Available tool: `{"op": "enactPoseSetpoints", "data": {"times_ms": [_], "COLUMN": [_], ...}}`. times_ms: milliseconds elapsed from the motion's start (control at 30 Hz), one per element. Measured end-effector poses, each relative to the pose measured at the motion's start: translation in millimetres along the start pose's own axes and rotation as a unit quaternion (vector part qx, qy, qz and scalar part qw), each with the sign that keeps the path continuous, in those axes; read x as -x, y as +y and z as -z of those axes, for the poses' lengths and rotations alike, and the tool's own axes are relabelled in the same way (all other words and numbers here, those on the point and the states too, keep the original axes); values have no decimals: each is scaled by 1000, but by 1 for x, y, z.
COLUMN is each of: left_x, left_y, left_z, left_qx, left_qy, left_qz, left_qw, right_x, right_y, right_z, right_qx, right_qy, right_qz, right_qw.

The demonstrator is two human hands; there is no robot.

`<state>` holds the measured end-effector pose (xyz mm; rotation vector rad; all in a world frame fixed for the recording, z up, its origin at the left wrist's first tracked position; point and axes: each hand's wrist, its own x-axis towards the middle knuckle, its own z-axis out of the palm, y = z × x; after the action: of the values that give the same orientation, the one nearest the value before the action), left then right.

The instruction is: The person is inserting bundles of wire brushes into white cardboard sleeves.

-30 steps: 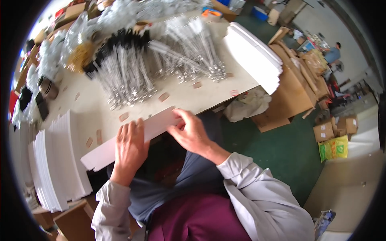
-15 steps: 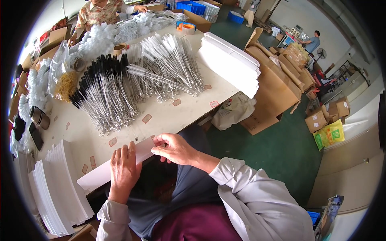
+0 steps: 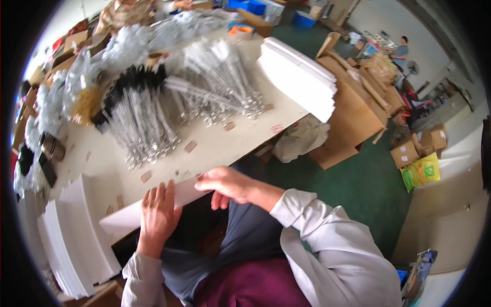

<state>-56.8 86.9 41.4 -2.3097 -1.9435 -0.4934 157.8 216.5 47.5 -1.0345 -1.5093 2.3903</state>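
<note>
A long folded strip of white paper or thin card (image 3: pixel 128 218) lies slantwise along the table's near edge. My left hand (image 3: pixel 157 212) holds it near the middle, fingers together over the top and thumb along the near side. At the strip's right end is my right hand (image 3: pixel 227 184), its thumb and forefinger closed on the corner and its other fingers curled below. What lies under the left palm is hidden. Beyond the hands are bundles of wire-handled brushes with looped ends, some black-bristled (image 3: pixel 140 79), others white-bristled (image 3: pixel 220 56).
Stacked white folded strips (image 3: pixel 71 235) stand at the left, and white sheets (image 3: pixel 296 77) lie at the table's right edge. A large cardboard box (image 3: pixel 348 128) is beside them. Farther back are clear plastic-wrapped bundles (image 3: pixel 133 43), tape rolls (image 3: pixel 240 31) and another person's patterned sleeve (image 3: pixel 123 15).
The view has shifted and blurred slightly. My right hand has turned a little at the strip's end, its lower fingers hanging further down. The left hand keeps its place on the strip.
</note>
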Motion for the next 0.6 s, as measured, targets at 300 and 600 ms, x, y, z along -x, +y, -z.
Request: {"op": "enactPoseSetpoints", "data": {"times_ms": [300, 600], "left_x": [-12, -31], "left_y": [2, 16], "left_z": [-3, 3], "left_qx": [29, 80], "left_qy": [9, -54], "left_qz": [-9, 41], "left_qw": [999, 994], "right_x": [21, -5], "right_y": [-14, -2], "right_z": [16, -3], "right_qx": [65, 640], "right_qy": [41, 98], "right_qz": [35, 404], "right_qw": [996, 647]}}
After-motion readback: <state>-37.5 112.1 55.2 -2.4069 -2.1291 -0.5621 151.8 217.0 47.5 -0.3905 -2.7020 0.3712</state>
